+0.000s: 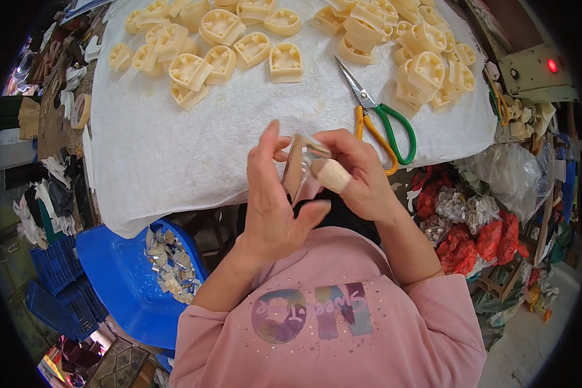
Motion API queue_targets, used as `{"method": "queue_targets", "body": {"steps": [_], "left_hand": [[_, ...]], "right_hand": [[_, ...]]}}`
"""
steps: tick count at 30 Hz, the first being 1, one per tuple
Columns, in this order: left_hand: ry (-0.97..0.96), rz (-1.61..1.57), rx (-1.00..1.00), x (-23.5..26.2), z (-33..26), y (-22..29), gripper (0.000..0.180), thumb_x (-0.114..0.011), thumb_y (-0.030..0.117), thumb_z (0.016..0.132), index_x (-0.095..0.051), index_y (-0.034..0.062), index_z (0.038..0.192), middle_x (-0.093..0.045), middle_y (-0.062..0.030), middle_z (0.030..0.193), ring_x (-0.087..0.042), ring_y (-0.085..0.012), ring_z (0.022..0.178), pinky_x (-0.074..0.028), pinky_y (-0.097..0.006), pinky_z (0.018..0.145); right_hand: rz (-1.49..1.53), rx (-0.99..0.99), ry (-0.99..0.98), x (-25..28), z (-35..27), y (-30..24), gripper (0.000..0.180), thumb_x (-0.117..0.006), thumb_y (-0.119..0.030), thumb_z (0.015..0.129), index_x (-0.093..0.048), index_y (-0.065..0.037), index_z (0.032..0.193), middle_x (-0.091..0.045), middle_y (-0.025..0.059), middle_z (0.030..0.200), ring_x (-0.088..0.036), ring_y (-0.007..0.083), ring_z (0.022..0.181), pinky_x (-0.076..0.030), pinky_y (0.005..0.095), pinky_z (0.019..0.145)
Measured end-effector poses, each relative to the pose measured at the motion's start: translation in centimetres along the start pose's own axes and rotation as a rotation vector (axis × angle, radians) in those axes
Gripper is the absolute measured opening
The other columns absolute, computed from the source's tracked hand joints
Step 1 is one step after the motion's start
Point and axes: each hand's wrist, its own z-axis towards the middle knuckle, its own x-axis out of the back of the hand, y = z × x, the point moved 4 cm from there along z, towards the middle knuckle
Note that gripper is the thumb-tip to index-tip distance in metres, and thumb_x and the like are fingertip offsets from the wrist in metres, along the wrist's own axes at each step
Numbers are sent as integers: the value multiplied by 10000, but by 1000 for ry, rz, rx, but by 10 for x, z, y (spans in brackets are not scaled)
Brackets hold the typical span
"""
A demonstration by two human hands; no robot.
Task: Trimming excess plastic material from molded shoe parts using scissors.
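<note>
Both hands hold a small tan piece with a shiny foil-like edge above the lap, near the counter. The left hand and right hand pinch it closed-fingered. It looks light, thin, bendable; edges suit holding best.

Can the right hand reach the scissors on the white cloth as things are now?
Probably yes, though not freely. The scissors lie open on the white cloth just beyond the right hand, with nothing between them. But both hands hold a small shiny piece, so the right hand's fingers are occupied.
</note>
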Motion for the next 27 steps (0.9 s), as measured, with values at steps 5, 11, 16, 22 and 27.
{"method": "queue_targets", "body": {"steps": [5, 11, 16, 22, 27], "left_hand": [[124, -337, 318, 4, -1, -8, 627, -811, 96, 675, -485, 9, 1203, -565, -99, 983, -597, -187, 853, -502, -290, 739], [-36, 234, 134, 16, 4, 8, 545, -760, -20, 623, -555, 20, 1127, -546, -42, 947, -573, -124, 860, -468, -230, 723], [-68, 355, 63, 14, 7, 17, 554, -764, -9, 579, -582, 35, 1100, -561, -44, 878, -580, -122, 762, -459, -213, 606], [110, 363, -30, 2, 2, 9, 562, -819, 46, 567, -531, -3, 1047, -634, -98, 880, -631, -135, 737, -496, -227, 611], [146, 488, -73, -1, 3, 16, 544, -847, 105, 571, -511, -5, 985, -645, -132, 856, -661, -168, 732, -529, -275, 623]], "right_hand": [[-305, 449, 18, 5, 3, 9, 273, -577, -210, 904, -557, -5, 1084, -523, 17, 827, -494, 123, 683, -424, 266, 655], [297, -197, -140, 13, 13, 14, 219, -551, -243, 919, -592, -36, 980, -582, 33, 832, -551, 111, 712, -431, 247, 600], [-328, 165, -160, 14, 13, 7, 206, -562, -233, 899, -591, -30, 878, -602, 69, 717, -615, 161, 703, -460, 288, 594], [-126, 97, 58, 4, 5, 22, 236, -536, -258, 932, -591, -29, 913, -601, 36, 751, -559, 122, 693, -457, 277, 619], [494, -136, -62, 4, -2, 33, 231, -513, -230, 949, -592, -36, 1045, -606, 6, 906, -558, 109, 785, -470, 263, 675]]}}
